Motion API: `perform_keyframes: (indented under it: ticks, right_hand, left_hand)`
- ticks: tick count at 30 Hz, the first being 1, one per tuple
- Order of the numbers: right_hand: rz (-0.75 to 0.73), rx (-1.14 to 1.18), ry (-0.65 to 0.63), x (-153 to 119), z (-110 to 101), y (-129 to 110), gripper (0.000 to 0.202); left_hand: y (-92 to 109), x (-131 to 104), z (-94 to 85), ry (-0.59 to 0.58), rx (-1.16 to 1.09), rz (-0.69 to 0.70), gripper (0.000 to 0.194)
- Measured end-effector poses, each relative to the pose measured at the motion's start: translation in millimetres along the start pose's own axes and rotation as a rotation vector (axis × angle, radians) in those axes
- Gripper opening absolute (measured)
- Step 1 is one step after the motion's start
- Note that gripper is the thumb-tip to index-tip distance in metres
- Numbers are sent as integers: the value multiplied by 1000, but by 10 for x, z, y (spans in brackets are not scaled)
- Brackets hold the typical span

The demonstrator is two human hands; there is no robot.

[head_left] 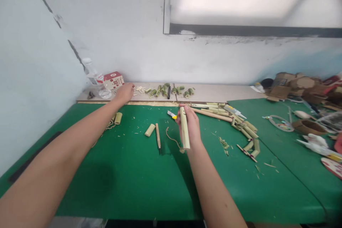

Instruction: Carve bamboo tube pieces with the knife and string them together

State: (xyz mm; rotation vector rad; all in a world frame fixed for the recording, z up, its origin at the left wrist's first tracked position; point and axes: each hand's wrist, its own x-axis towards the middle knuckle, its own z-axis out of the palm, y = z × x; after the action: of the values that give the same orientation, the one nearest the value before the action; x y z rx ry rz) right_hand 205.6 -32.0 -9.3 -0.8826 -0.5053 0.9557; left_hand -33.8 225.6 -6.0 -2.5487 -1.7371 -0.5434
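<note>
My right hand (193, 126) is wrapped round a pale bamboo tube (184, 128) held upright, slightly tilted, above the green table. A thin brown cord (173, 138) hangs at its lower end. My left hand (125, 92) reaches to the back ledge, fingers pinched together beside a pile of small pale sticks (140, 89); anything between the fingertips is too small to make out. A yellow-and-white utility knife (171, 114) lies behind my right hand. To its left are a short bamboo piece (150, 130) and a wooden-handled carving tool (157, 136).
Green-skinned bamboo offcuts (157, 91) and a black marker (169, 92) lie along the ledge. A plastic bottle (92, 73) and red box (113, 79) stand back left. Joined bamboo pieces (247, 130) lie right; cardboard scraps (279, 91) crowd the far right.
</note>
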Motion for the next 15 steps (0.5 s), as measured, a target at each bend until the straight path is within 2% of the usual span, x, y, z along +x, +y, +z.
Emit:
perform_keyframes:
  ticks: [4,8,12,15]
  right_hand:
    - [-33,-73,-4,-49,59,2,37]
    - [-28,-79,-36,-88,91,-15,41]
    - [-50,-87,-23,-61,94,80,42]
    - [-31,-136,-56,-21,93,192,43]
  left_hand:
    - [120,-106,-162,82,-80,-76,35]
    - [366,-494,-299,264,-427,-64,22]
    - [602,-1114,-204,416,-790,-11,28]
    - [716,-1453,-56,465,-859,-53,32]
